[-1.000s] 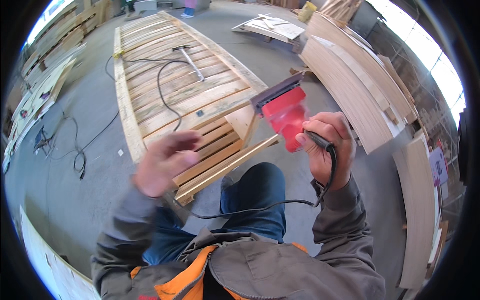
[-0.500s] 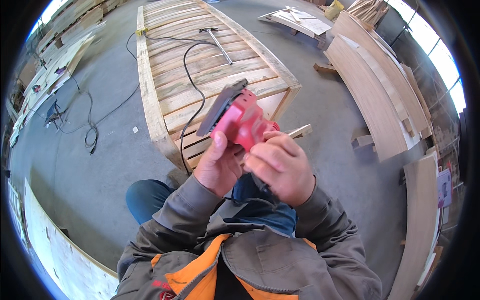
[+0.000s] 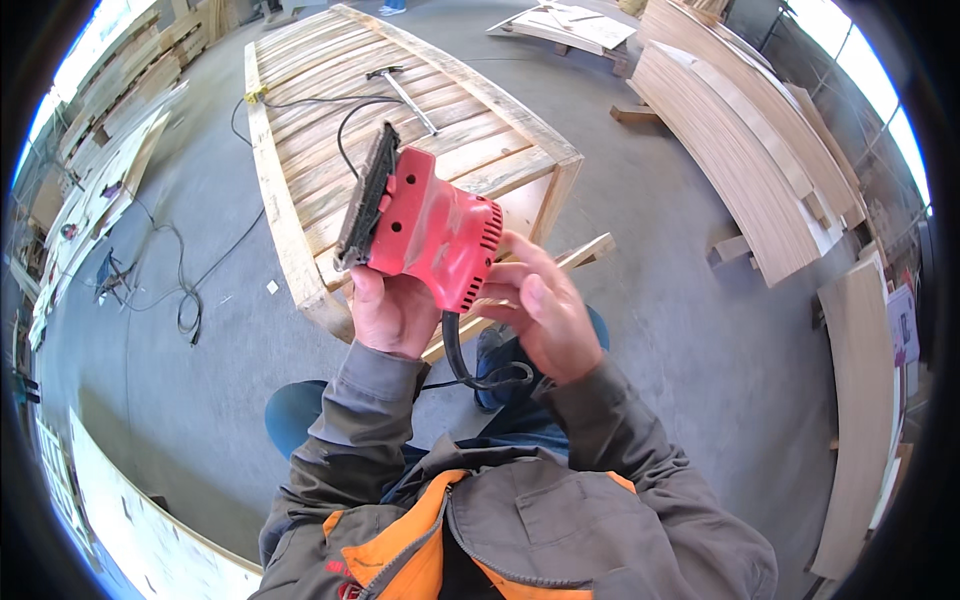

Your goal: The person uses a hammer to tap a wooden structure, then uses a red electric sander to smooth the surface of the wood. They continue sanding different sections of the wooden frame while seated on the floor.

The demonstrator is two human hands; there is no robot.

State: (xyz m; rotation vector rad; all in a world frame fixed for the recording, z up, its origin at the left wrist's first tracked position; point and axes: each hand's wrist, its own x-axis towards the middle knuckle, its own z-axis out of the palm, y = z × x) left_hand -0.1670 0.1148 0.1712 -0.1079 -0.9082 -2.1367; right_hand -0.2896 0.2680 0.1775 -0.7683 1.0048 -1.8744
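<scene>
A red electric sander is held up in front of me, turned on its side. Its dark, dusty sanding pad faces left, and the vented end points right. My left hand grips the body from below, thumb by the pad. Beside the vented end is my right hand, its fingers spread and partly curled; whether the fingertips touch the housing I cannot tell. From the sander's lower end a black power cord hangs down and loops above my lap.
Beyond the sander lies a long slatted wooden crate with a hammer on top. Another cable trails over the floor at left. Curved wood panels are stacked at right, and a pale board lies at lower left.
The sander has turned so its side faces me and has shifted left. My right hand has loosened from its lower end and opened, while my left hand keeps hold.
</scene>
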